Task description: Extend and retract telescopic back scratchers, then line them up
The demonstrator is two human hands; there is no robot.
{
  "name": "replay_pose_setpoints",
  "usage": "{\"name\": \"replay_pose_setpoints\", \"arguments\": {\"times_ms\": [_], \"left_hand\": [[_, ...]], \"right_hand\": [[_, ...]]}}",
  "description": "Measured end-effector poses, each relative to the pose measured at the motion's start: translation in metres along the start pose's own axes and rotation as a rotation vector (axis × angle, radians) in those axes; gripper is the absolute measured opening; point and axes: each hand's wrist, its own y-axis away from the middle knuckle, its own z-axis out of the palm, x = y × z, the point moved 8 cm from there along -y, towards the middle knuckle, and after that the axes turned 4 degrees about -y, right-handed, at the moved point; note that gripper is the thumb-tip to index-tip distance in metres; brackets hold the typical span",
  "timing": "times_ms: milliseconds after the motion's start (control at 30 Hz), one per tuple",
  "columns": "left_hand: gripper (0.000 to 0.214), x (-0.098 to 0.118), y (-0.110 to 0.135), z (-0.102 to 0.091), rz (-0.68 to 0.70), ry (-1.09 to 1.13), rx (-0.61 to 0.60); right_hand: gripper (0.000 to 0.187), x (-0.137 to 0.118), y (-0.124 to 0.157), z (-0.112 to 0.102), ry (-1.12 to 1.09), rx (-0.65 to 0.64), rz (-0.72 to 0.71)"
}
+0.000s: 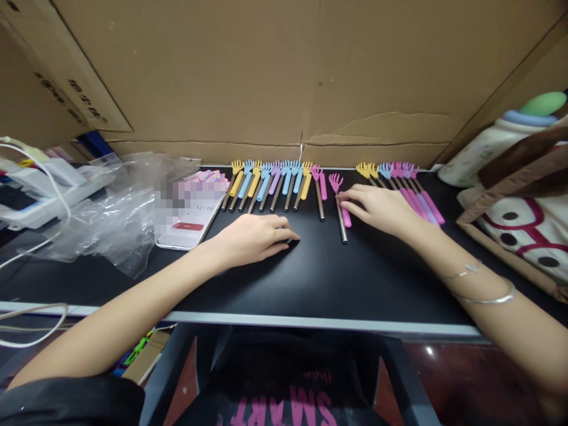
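My left hand (255,239) rests palm down on the black tabletop, its fingers loosely stretched toward the right and nothing visible in them. With its thumb and fingertips my right hand (373,207) holds the upper rod of a pink back scratcher (341,220), which has a claw head and a metal rod. A loose pink handle sleeve (346,218) lies right beside that rod, partly under the fingers. To the left, another pink back scratcher (319,192) lies with its own pink sleeve (323,186). Further left runs a row of yellow, blue and purple back scratchers (277,192) with sleeves alongside.
Several more back scratchers (408,186) lie beyond my right wrist. At left are a phone (195,222), clear plastic bags (119,207) and a white power strip (53,195). A bottle (483,145) and a bag (523,225) stand at right; cardboard (266,77) walls the back.
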Motion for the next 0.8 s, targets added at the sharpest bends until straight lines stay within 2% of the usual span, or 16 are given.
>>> {"name": "replay_pose_setpoints", "arguments": {"times_ms": [400,567,800], "left_hand": [[0.03,0.0,0.0,0.0,0.005,-0.008,0.001],[0.029,0.0,0.0,0.0,0.007,-0.007,-0.001],[0.03,0.0,0.0,-0.001,0.007,-0.008,0.009]], "right_hand": [[0.036,-0.001,0.003,0.002,0.009,-0.012,-0.042],[0.033,-0.006,0.003,-0.001,-0.027,-0.025,-0.052],[0.035,-0.019,0.0,-0.005,-0.098,0.022,-0.09]]}}
